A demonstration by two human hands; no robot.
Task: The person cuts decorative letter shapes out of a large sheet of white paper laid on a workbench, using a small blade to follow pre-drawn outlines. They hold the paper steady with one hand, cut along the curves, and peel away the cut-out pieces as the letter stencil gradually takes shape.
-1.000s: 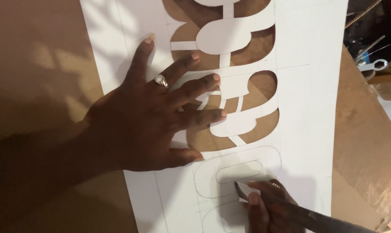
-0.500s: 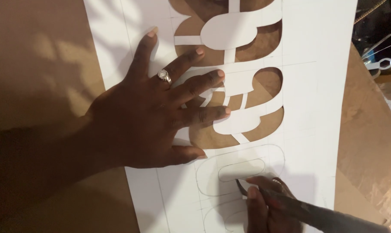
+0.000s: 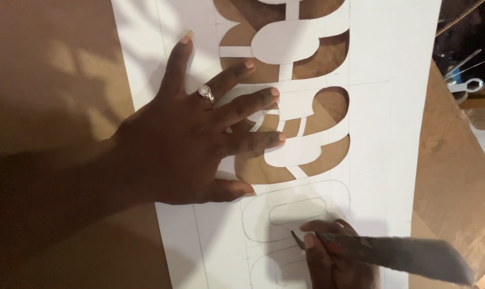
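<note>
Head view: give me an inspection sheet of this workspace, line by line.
Surface: brown board under the work.
Job's things: white sheet with cut-out rounded shapes above and pencilled outlines below; thin cutting blade.
Clutter: metal tools, dim, at upper right.
Grips: left hand flat on the sheet, fingers spread, ring on one finger; right hand closed on the blade, tip on a pencilled outline.
Cables: nothing seen.
Surroundings: dark area at upper right; shadows across the board.
</note>
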